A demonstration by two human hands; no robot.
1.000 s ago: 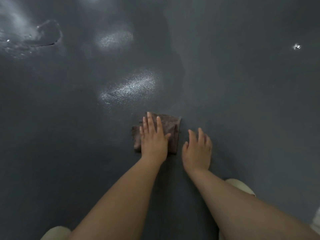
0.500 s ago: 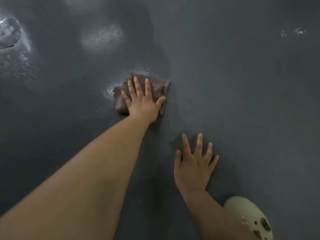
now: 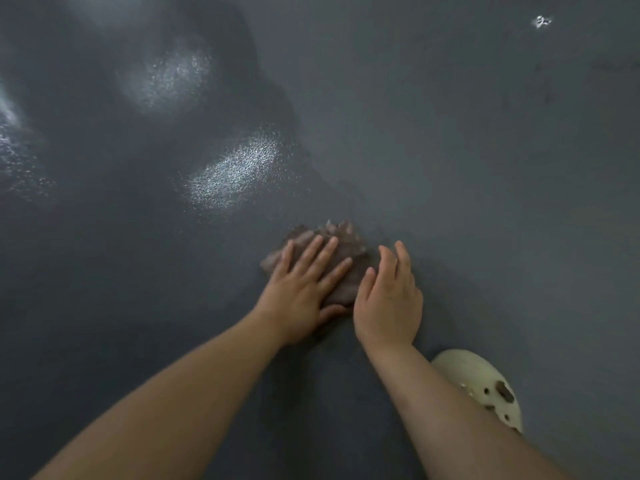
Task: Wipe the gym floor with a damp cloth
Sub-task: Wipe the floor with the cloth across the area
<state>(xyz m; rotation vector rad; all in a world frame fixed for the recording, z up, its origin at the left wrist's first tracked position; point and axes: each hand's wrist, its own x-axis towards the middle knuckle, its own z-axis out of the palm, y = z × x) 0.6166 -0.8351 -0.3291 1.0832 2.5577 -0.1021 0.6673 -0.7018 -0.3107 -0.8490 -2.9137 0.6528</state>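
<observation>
A dark grey gym floor (image 3: 450, 140) fills the whole view, speckled in texture, with a darker, wet-looking band running down its left half and bright patches of glare (image 3: 235, 174) shining on that damp part. The right half looks matte and drier. A small white fleck (image 3: 542, 21) lies near the far right edge of the view.

The brown damp cloth (image 3: 343, 247) sits bunched on the floor at the boundary between the darker and the lighter zones, just ahead of the person. The left hand (image 3: 303, 289) lies flat on top of it, fingers straight and spread, pressing it down rather than gripping it. The right hand (image 3: 389, 299) rests just beside the cloth's right edge, fingers relaxed and close together, holding nothing; whether it touches the cloth I cannot tell. A cream clog shoe (image 3: 485, 386) shows near the right forearm.

Half a second ago the left arm was stretched out with the cloth far forward; now the cloth has been drawn back close to the body and is more crumpled, and the right hand has come up alongside it. That reads as the end of a pull stroke. The drier right side probably still needs passes, and the cloth may want flattening first.
</observation>
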